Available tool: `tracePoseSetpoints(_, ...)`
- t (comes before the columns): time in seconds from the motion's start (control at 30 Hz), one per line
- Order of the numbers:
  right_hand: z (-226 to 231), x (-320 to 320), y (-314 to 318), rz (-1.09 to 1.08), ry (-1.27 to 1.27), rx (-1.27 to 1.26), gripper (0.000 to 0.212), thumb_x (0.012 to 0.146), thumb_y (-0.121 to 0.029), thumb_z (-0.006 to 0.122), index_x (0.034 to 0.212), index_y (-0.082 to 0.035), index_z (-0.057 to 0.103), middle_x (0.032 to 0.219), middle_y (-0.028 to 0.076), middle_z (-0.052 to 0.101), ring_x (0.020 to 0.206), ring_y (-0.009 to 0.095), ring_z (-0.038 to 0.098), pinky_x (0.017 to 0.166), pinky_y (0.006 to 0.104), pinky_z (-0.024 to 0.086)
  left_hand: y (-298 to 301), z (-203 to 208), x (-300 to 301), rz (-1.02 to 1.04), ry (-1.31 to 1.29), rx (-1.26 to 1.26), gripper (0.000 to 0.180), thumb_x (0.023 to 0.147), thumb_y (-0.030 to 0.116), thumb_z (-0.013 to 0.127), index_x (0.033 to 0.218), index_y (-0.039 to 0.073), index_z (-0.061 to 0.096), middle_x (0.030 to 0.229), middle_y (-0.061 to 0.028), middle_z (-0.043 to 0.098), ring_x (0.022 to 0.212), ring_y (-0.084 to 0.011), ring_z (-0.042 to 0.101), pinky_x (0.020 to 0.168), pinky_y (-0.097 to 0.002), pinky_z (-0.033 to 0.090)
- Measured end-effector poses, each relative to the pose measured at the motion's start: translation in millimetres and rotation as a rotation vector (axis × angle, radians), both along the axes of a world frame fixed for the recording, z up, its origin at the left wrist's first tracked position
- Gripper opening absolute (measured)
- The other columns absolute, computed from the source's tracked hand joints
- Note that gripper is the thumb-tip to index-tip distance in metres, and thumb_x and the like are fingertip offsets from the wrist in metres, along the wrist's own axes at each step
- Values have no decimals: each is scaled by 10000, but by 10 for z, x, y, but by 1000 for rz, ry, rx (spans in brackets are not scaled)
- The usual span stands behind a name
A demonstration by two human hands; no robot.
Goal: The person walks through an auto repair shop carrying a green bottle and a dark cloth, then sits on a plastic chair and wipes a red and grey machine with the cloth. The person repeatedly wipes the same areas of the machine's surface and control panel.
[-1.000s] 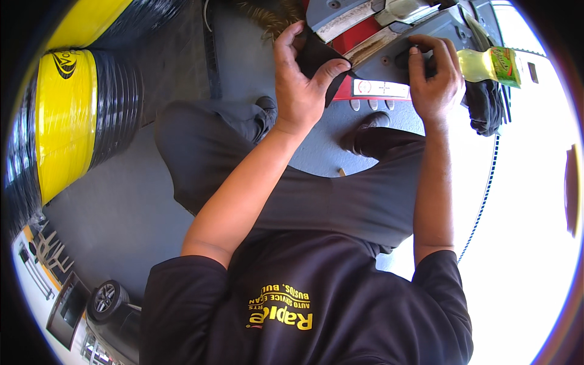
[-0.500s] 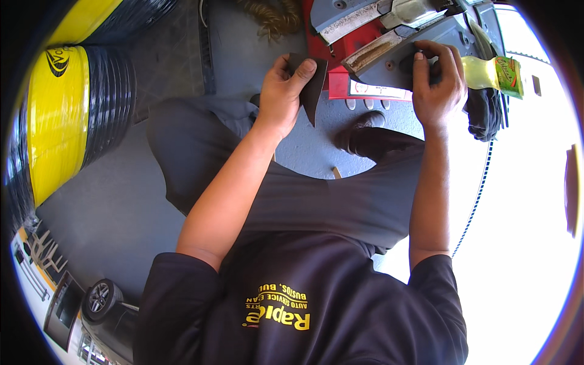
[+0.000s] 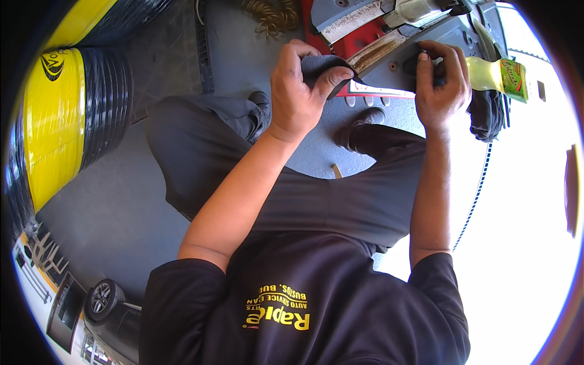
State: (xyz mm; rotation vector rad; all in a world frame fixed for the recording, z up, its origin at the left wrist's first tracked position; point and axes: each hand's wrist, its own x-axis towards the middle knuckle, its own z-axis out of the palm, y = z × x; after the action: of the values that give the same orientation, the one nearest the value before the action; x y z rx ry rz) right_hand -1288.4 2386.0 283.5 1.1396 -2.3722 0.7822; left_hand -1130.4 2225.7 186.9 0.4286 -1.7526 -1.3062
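Note:
A piece of dark grey sandpaper [image 3: 325, 63], bent over, is pinched between the thumb and fingers of my left hand [image 3: 293, 97]. Its lower corner reaches the near left end of a grey plastic panel [image 3: 394, 66]; whether it presses on the panel I cannot tell. Along that panel's far left side runs a worn strip [image 3: 372, 53], brownish and whitish. My right hand [image 3: 445, 91] grips the panel's near edge, thumb and fingers bent around it. Just right of this hand lies a clear bottle [image 3: 482, 73] of pale yellow liquid with a green label.
Beneath the panel is a red stand [image 3: 350, 47]. Another grey part [image 3: 348, 23] and a second clear bottle [image 3: 417, 9] lie farther back. Dark cloth [image 3: 486, 115] hangs at right. A coiled hose [image 3: 271, 17] rests on the floor; yellow-and-black wrapped rolls [image 3: 55, 121] stand left.
My left hand has moved right and slightly farther away, bringing the sandpaper to the panel's end. The sandpaper is now bent over more. My right hand stays on the panel.

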Motion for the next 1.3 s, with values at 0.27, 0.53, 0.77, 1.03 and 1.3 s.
tracePoseSetpoints(0.27, -19, -8, 24, 9, 11, 3, 129, 960, -151, 740, 1073, -142, 802, 952, 1, 714, 738, 166, 694, 694, 324, 566, -42, 75, -4, 12, 28, -127, 473, 820, 248, 980, 963, 47, 577, 807, -97, 609, 667, -289, 607, 627, -373, 520)
tracePoseSetpoints(0.53, 27, 20, -2, -6, -24, 12, 123, 949, -151, 752, 1062, -145, 800, 940, 4, 706, 716, 164, 673, 677, 324, 554, -46, 50, -12, -31, 36, -107, 421, 837, 200, 960, 952, 43, 587, 840, -117, 618, 693, -298, 610, 637, -377, 514)
tracePoseSetpoints(0.77, -13, -8, 6, 16, -8, -3, 123, 947, -164, 758, 1061, -155, 803, 930, -4, 704, 691, 151, 660, 664, 322, 548, 2, 67, -2, -23, 76, -80, 383, 855, 163, 942, 963, 33, 598, 831, -116, 606, 696, -306, 603, 647, -377, 509)
tracePoseSetpoints(1.03, -13, -17, 4, 10, 14, -3, 128, 951, -176, 754, 1068, -154, 804, 933, -6, 705, 687, 151, 661, 663, 314, 549, -1, 60, -40, -25, 63, -92, 368, 871, 167, 931, 983, 35, 606, 829, -110, 607, 698, -308, 605, 663, -379, 518)
tracePoseSetpoints(1.3, -24, -11, 8, 6, 18, 3, 125, 951, -158, 750, 1065, -147, 802, 938, 0, 706, 697, 163, 669, 679, 321, 556, -12, 87, -36, -62, 57, -60, 358, 881, 172, 925, 990, 32, 614, 829, -124, 638, 721, -305, 641, 681, -378, 533)
